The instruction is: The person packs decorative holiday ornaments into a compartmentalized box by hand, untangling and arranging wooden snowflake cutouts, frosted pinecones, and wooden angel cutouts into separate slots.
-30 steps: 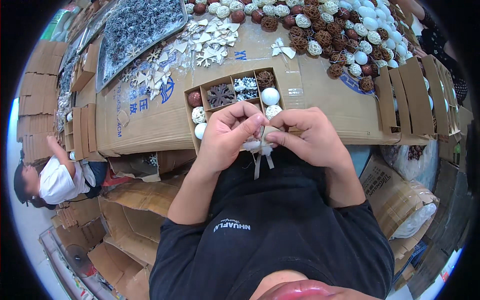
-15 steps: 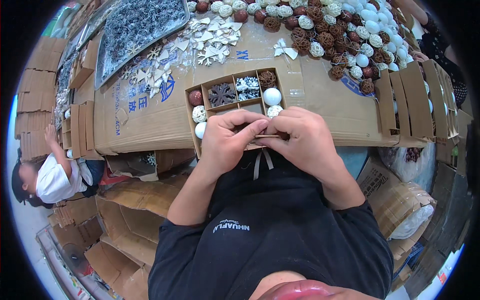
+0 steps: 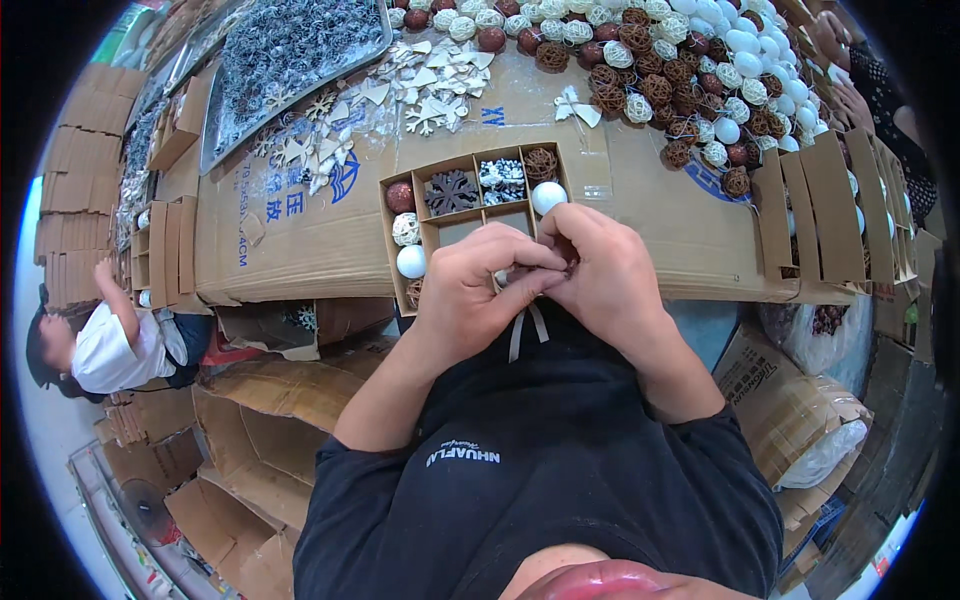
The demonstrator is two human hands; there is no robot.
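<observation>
Over the near side of a divided cardboard box, my left hand and my right hand meet with fingertips pinched together. Whatever lies between them is mostly covered by the fingers, so I cannot make it out. Down the box's left column lie a glittery brown ball, a white woven ball and a white ball. Farther in sit a dark snowflake, a frosted pine cone and a brown woven ball. Another white ball is just beyond my right hand.
A metal tray of frosted pine cones stands far left, beside loose pale wooden cutouts. Strung balls pile up far right. More divided boxes stand right. Another person works at left; someone's arm shows far right.
My hands have drawn closer together, and the thin flat edge seen between them before is now covered. The view has shifted slightly, moving the box a little right and down.
</observation>
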